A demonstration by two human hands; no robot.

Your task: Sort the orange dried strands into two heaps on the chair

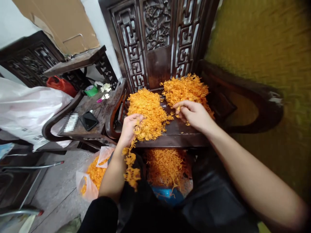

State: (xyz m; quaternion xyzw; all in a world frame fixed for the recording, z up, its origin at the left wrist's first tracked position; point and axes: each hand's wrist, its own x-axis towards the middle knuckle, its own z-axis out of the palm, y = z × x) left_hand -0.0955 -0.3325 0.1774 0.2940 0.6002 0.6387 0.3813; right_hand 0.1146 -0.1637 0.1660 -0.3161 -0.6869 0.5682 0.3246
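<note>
Two heaps of thin orange strands lie on the seat of a dark carved wooden chair point(179, 134): a left heap point(148, 111) and a right heap point(186, 89). My left hand point(130, 127) grips a bunch of strands point(131, 165) at the left heap's near edge; the bunch trails down over the seat's front. My right hand point(193, 113) pinches a few strands at the near edge of the right heap. Below the seat, more orange strands point(166, 166) fill a blue container point(167, 195).
A clear plastic bag point(93, 176) with orange strands sits on the floor at lower left. A dark side table point(91, 111) to the left carries a black phone point(88, 120), a green tape roll point(91, 90) and white flowers point(105, 87). White plastic bags point(26, 108) lie further left.
</note>
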